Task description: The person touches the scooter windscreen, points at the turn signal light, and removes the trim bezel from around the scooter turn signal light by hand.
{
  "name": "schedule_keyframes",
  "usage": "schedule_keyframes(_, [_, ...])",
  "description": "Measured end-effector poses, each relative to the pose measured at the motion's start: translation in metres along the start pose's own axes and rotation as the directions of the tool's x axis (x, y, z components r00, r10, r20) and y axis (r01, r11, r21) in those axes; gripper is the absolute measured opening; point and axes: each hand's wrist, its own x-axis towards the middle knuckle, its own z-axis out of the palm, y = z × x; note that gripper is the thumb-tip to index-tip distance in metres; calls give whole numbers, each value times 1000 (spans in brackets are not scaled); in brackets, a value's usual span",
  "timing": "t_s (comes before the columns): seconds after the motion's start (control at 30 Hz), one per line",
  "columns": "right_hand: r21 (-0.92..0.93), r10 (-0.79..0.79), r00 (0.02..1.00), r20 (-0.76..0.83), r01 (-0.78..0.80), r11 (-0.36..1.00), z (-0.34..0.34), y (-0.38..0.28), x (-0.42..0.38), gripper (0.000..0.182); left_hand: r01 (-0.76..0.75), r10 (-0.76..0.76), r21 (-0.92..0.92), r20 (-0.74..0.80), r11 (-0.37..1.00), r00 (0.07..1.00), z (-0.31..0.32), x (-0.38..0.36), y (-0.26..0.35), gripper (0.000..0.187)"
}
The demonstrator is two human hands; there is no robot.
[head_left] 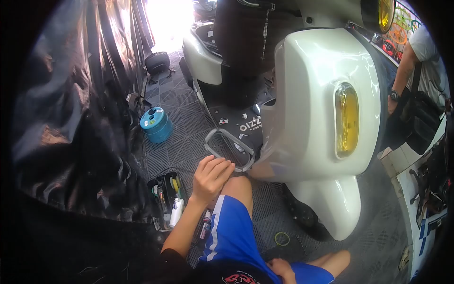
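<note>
My left hand point(213, 179) is closed on the lower edge of a grey rounded frame point(211, 145), fingers bent over its rim. The frame is tilted above the scooter's footboard point(231, 118), beside the large white front panel point(302, 104) with its yellow oval light point(347, 120). Low in the view, my right hand point(282, 270) rests on the blue shorts at my lap, its fingers partly visible and apparently lying flat with nothing in them.
A blue round container point(156, 125) and a black tray of bottles and tools point(165, 196) stand on the grey tiled floor at left. Black plastic sheeting point(80, 128) hangs beyond them. Another person's arm point(404, 71) reaches down behind the scooter at right. A green ring point(282, 233) lies near the front wheel.
</note>
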Motion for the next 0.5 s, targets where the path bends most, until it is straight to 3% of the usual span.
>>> schedule_keyframes(0.1, [27,51,999,-21,-50,998,-2,-5,-3,42,26,-24,29,-61,999,998,37,-17,-17,24])
schedule_keyframes(0.2, [36,73,996,-41,-71,997,5,-2,0,42,120,-120,12,7,993,993,87,-24,-41,23])
schedule_keyframes(0.3, [35,64,997,-44,-62,997,2,-3,7,45,-25,3,63,330,998,944,170,-37,-70,25])
schedule_keyframes(0.33, [23,70,997,-23,-69,997,0,-6,10,44,-172,126,94,368,981,921,194,-35,-81,28])
schedule_keyframes(0.4, [39,105,994,-29,-104,994,-9,-13,12,44,-285,195,138,457,948,868,239,-31,-101,28])
schedule_keyframes(0.5, [168,74,973,-219,-37,985,1,-11,14,52,-56,68,-42,396,998,916,292,-45,-129,35])
